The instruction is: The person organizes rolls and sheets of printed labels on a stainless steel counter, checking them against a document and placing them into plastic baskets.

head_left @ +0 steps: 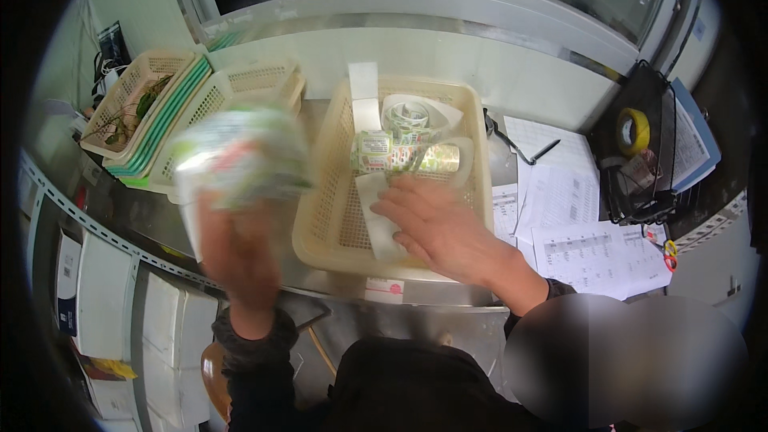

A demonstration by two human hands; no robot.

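My left hand (240, 248) is closed on a large roll of labels (244, 156), white and green with some red and smeared by motion. It is held up left of a cream plastic basket (320, 252). Over the basket, my right hand (432, 224) has its fingers stretched out, close to a white paper strip (374, 208); whether they touch it I cannot tell. Beyond the fingertips lies a printed label roll (438, 158) on its side. Another label roll (410, 114) sits behind it, and a blank white strip (365, 96) hangs over the far rim.
At the left stand a basket with plant sprigs (132, 116), green trays (172, 116) and another cream basket (264, 80). Printed sheets (596, 260), a pen (548, 149) and scissors (669, 254) lie to the right. A black mesh rack (636, 168) holds yellow tape (633, 131).
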